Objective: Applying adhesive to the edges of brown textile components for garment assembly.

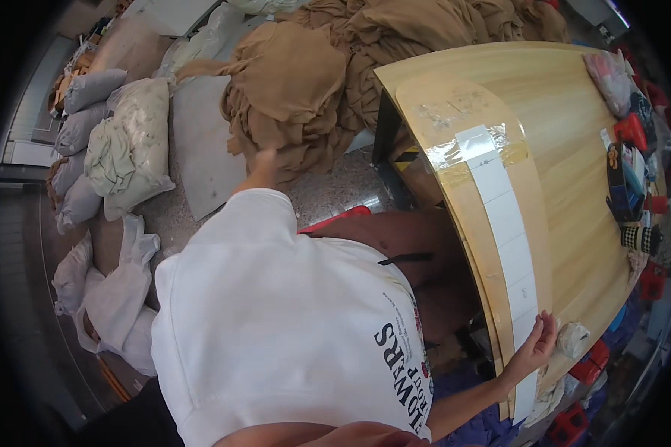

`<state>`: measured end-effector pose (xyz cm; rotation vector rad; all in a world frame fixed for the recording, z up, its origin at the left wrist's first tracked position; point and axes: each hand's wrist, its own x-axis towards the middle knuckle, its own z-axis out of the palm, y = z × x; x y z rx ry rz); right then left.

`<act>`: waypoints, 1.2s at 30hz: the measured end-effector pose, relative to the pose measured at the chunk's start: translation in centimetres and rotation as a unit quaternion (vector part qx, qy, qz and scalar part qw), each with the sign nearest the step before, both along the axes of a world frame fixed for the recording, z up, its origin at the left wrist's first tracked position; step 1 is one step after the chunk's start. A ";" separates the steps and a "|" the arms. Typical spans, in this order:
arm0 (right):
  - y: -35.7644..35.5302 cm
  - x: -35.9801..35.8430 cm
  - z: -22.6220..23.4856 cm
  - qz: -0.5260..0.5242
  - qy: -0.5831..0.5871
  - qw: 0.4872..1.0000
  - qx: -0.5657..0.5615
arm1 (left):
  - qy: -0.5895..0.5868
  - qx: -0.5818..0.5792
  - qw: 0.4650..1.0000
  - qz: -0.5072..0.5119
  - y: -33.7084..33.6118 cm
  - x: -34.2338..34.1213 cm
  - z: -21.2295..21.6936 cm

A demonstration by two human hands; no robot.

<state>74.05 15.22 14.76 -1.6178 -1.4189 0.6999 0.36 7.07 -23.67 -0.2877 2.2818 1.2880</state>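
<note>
My left arm (259, 173) reaches to the left toward a large heap of brown fabric (291, 82). Its hand merges with the folds, so the fingers and anything in them are hidden. My right hand (533, 349) rests at the near end of a wooden table (566, 149), over a white strip marked off in sections (505, 223). Its fingers are loosely bent and raised, with nothing visible in them. Clear and yellowish tape (455, 158) crosses the strip's far end on a rounded tan board (443, 104) along the table edge.
Stuffed clear bags of pale fabric (138, 141) and white bags (119, 290) lie on the floor at left. A dark box (625, 182), a red container (631, 132) and a checked cylinder (640, 239) stand along the table's right side. A crumpled clear wrapper (572, 340) lies near my right hand.
</note>
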 end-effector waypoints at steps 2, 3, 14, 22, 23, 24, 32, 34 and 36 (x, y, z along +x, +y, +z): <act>-2.4 -2.6 0.4 0.032 -0.008 0.998 -0.051 | -0.172 -0.127 0.972 -0.096 3.4 16.5 3.5; -1.8 -3.6 0.6 0.084 -0.002 0.992 -0.098 | -0.229 -0.236 0.943 -0.054 0.6 16.1 -1.1; -3.1 -4.5 0.8 0.038 -0.023 0.994 -0.098 | -0.141 -0.146 0.712 -0.672 13.6 30.7 8.5; -9.5 4.7 3.4 -0.100 0.182 0.975 0.077 | -0.159 -0.118 0.579 -0.791 14.2 26.8 -1.7; -11.1 5.5 4.0 -0.137 0.170 0.972 0.083 | -0.155 -0.118 0.562 -0.804 14.3 27.0 -2.0; -12.2 6.1 4.6 -0.163 0.161 0.969 0.087 | -0.150 -0.116 0.553 -0.811 14.2 26.7 -2.1; -20.7 8.2 6.7 -0.238 0.190 0.937 0.173 | -0.138 -0.106 0.500 -0.849 16.7 27.2 -1.5; -21.5 8.4 6.7 -0.239 0.183 0.938 0.171 | -0.141 -0.106 0.488 -0.855 16.6 27.9 0.9; -22.5 8.5 7.0 -0.239 0.174 0.940 0.172 | -0.151 -0.098 0.473 -0.862 17.1 28.5 1.6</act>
